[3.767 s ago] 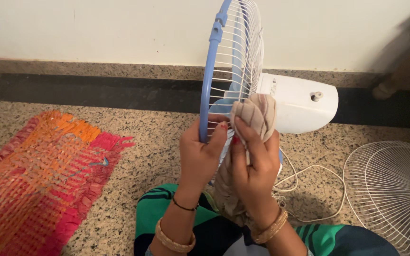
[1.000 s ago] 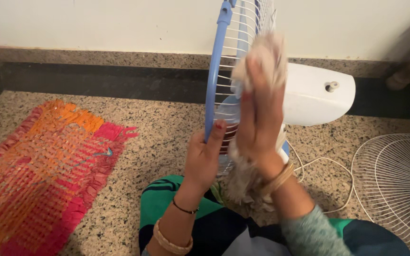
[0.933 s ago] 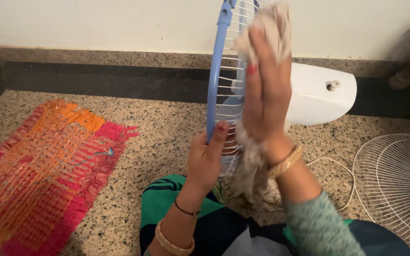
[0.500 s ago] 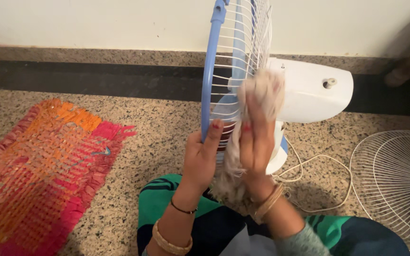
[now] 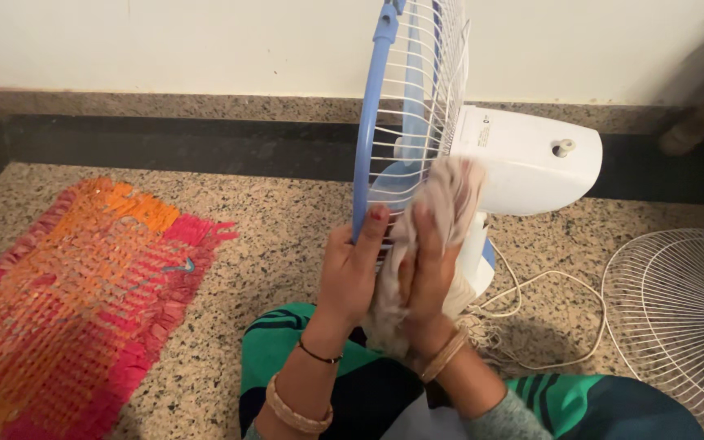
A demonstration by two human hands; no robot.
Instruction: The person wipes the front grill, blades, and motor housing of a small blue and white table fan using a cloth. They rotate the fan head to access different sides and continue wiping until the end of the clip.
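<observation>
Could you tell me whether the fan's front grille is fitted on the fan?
No, the loose grille lies on the floor, apart from the fan.

You are looking at a warm, rather dim indoor scene with soft, even light and no harsh glare. The white motor housing (image 5: 531, 159) is the brightest surface, with only a mild sheen. A dark shadow fills the far right corner of the wall (image 5: 205, 41), and a soft shadow lies on the floor (image 5: 287, 220) beside the cord (image 5: 547, 281). Your right hand (image 5: 425, 273) and the cloth (image 5: 450, 195) are smeared by motion blur. The mat (image 5: 75, 293) at near left looks slightly soft.
</observation>
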